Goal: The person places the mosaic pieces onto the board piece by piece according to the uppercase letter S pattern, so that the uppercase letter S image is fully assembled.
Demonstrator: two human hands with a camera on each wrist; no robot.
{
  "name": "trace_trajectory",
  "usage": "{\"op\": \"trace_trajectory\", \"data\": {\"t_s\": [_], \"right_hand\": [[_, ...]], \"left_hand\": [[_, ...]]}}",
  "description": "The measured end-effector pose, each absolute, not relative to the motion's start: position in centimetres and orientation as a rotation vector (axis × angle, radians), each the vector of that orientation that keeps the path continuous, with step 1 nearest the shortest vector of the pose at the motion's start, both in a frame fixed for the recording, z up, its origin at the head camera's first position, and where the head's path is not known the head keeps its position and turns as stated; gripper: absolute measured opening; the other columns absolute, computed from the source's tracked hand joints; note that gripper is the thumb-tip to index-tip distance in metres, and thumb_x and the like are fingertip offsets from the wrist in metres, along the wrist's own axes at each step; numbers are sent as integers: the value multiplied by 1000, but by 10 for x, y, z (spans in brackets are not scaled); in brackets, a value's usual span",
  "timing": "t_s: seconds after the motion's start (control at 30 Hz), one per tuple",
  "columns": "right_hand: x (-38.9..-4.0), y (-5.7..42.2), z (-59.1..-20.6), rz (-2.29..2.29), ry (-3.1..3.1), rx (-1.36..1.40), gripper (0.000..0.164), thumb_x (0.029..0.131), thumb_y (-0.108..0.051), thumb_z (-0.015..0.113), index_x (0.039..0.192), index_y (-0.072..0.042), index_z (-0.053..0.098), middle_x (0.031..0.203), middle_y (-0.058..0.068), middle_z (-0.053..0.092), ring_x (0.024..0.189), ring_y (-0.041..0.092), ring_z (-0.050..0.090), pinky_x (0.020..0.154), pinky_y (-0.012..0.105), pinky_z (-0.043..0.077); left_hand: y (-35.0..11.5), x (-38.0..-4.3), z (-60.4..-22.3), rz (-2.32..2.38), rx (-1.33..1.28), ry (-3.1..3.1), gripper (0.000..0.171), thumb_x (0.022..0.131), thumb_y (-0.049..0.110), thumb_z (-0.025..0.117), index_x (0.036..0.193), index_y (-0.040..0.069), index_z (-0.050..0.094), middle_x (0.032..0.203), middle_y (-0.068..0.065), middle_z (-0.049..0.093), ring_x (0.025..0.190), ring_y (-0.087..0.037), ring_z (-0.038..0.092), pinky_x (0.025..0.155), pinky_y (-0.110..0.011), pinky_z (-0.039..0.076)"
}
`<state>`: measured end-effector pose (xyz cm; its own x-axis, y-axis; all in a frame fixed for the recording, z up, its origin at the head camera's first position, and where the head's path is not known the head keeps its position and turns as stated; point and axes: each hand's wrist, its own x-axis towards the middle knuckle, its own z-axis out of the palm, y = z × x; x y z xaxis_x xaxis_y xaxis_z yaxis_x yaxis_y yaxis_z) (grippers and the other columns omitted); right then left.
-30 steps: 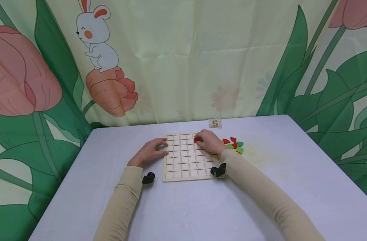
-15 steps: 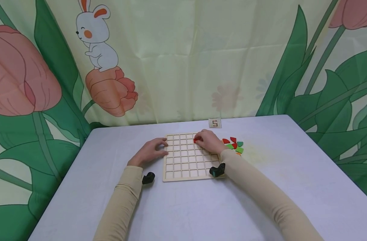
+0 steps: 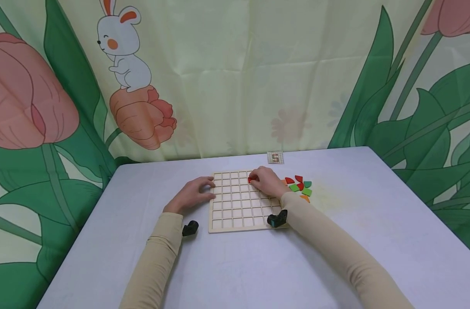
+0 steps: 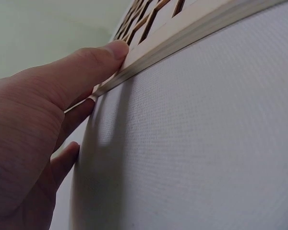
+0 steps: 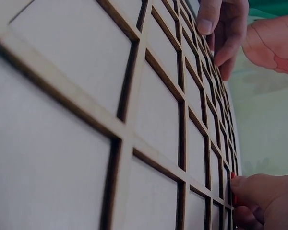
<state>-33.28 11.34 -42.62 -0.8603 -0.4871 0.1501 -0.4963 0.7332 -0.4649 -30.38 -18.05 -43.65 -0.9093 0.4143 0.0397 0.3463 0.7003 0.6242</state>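
A wooden grid board [image 3: 238,211] with square cells lies on the white-covered table. At its left edge is my left hand [image 3: 192,193], thumb and fingers spread apart. In the left wrist view the thumb [image 4: 93,62] rests on the board's rim and the other fingertips are beside it. My right hand [image 3: 268,180] is over the upper right of the board and pinches a small red tile [image 3: 250,180] at one of the cells. The right wrist view shows this red tile [image 5: 234,184] mostly covered by the thumb and fingers.
Right of the board lie loose tiles: red [image 3: 298,178], green [image 3: 307,192] and orange [image 3: 304,198] ones, several in all. A small patterned card [image 3: 275,157] lies near the table's back edge. A printed curtain [image 3: 219,86] hangs behind.
My right forearm and wrist have shifted slightly left, so more of the orange and green tiles shows. The right hand keeps its pinch on the red tile; the left hand stays in place.
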Motion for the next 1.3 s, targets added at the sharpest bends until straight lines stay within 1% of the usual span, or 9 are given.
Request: {"op": "trace_trajectory", "data": {"t_s": [0.53,0.73,1.03,1.3], "right_hand": [[-332,115,-426,853,-2926,793,20,94,-10,63,110,-1,71,98,10,65,92,24,58,83,38,51],[-331,116,-425,893,-2923,773,23,94,-10,62,114,0,70,102,11,65,94,23,59,84,38,51],[-329,118,-423,922,-2928,763,21,94,-10,62,111,-3,71,103,10,66,94,23,58,85,38,51],[-330,130,-427,1058,-2905,670,30,96,-16,62,123,-3,65,111,9,65,99,23,60,88,38,52]], "left_hand": [[-180,-305,-437,996,646,2795,35,88,24,75,118,8,65,146,-8,49,141,-27,35,117,-43,26],[-180,-304,-437,993,641,2802,36,88,24,75,118,8,66,146,-8,49,141,-27,35,117,-43,26],[-180,-304,-436,983,646,2809,36,88,24,75,118,7,66,146,-7,49,141,-27,35,117,-43,27],[-180,-306,-439,989,648,2807,36,88,25,75,118,8,66,146,-7,49,141,-27,35,117,-43,27]]}}
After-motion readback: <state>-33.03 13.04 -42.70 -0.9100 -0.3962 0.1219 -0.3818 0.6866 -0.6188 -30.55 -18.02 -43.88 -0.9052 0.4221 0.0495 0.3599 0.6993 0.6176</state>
